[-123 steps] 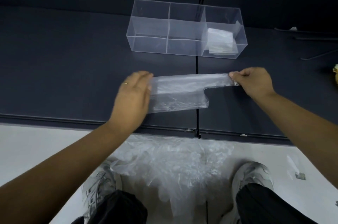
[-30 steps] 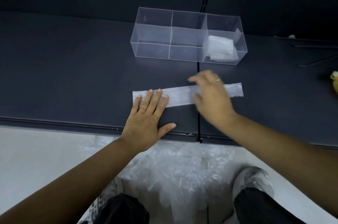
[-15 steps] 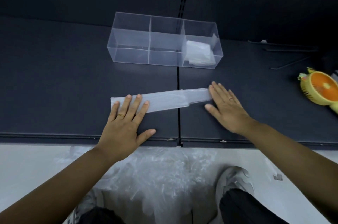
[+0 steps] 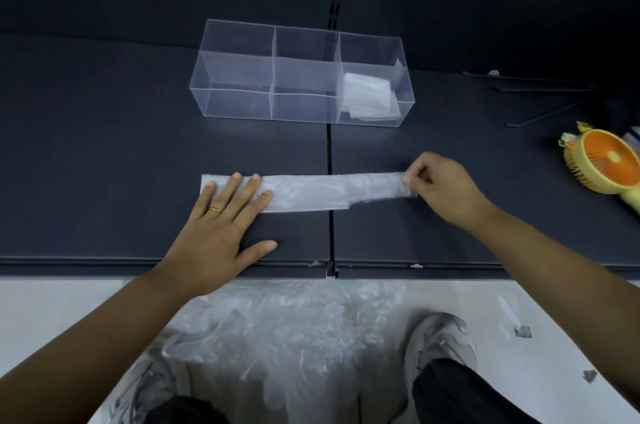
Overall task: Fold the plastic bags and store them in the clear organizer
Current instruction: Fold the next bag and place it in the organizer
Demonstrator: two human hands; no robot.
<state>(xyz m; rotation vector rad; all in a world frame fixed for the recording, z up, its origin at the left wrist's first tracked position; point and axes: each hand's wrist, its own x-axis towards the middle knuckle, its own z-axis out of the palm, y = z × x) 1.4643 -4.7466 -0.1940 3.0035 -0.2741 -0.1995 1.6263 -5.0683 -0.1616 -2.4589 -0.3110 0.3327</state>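
A clear plastic bag (image 4: 311, 193), folded into a long narrow strip, lies flat across the dark table (image 4: 104, 146). My left hand (image 4: 221, 226) presses flat on the strip's left end, fingers spread. My right hand (image 4: 446, 188) pinches the strip's right end between thumb and fingers. Behind the strip stands the clear organizer (image 4: 239, 77) with three compartments in a row. Its right compartment holds folded bags (image 4: 369, 96); the other two hold nothing.
A heap of loose plastic bags (image 4: 287, 330) lies on the pale floor between my shoes, below the table's front edge. A yellow and orange hand-held fan (image 4: 602, 164) rests at the table's right side. Thin dark rods (image 4: 540, 101) lie at the back right.
The bag went from a wider fold to a narrow strip. My right hand slid rightward along it, lay flat half a second ago, and now pinches the right end. My left hand stayed pressed down.
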